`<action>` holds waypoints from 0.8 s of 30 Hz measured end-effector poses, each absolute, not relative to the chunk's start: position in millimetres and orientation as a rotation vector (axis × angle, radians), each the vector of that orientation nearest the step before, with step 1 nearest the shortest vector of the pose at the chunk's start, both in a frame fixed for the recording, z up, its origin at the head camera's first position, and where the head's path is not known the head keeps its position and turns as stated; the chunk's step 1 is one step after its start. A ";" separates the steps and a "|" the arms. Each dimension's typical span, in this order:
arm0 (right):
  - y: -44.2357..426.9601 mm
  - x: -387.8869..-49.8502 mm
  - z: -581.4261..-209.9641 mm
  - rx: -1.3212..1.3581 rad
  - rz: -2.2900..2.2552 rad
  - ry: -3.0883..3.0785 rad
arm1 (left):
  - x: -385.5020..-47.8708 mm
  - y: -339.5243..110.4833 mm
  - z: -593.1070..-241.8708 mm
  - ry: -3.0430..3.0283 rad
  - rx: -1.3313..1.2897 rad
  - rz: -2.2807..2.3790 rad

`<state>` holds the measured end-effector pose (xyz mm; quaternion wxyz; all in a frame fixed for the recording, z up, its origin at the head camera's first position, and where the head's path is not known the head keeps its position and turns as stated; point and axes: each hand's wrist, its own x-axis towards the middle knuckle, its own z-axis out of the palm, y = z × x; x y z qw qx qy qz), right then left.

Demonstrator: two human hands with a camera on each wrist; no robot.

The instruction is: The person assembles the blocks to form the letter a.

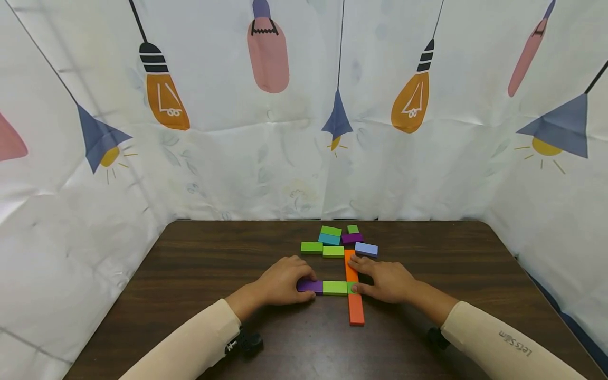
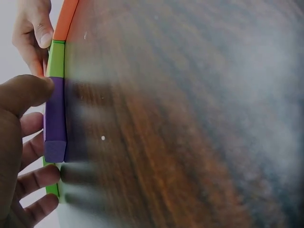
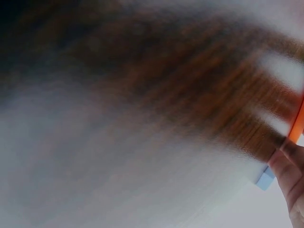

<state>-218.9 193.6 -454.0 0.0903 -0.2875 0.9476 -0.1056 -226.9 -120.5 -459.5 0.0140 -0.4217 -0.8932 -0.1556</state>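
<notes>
Inspected a brown wood-grain counter [image 1: 199, 279], set before a white curtain [image 1: 266, 174] printed with bulbs and lamps. Observed left hand [image 1: 287, 279] at the left end of a row of blocks near the middle of the counter, with grip pinching a purple block [image 1: 310, 286] between thumb and fingers. Found that block end to end with a lime block [image 1: 335, 288], followed on the right by a small green block [image 1: 350, 288].

Observed right hand [image 1: 389, 279] at the right end of the row, with grip spread: thumb on the small green block, fingertips on an orange block [image 1: 350, 272] pointing away from the person. Noted a red-orange block [image 1: 356, 310] on the near side of the small green block, roughly in line with the orange one.

Recorded beyond the hands: a green block [image 1: 311, 247] beside a yellow-green block [image 1: 333, 252]; farther back, a teal block [image 1: 329, 239] and a plum block [image 1: 352, 238]. Located a pale blue block [image 1: 367, 249] just beyond the right fingertips. Noted cream sleeves [image 1: 190, 340] on both forearms.
</notes>
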 end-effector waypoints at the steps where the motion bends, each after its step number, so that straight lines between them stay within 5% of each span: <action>1: 193.5 -219.0 -454.0 -0.855 -0.313 2.818 | -227.7 -120.1 -459.2 -2.778 -1.314 -0.489; 24: 194.3 -220.5 -455.4 -0.844 -0.305 2.814 | -266.1 -105.1 -450.5 -2.827 -1.110 -0.396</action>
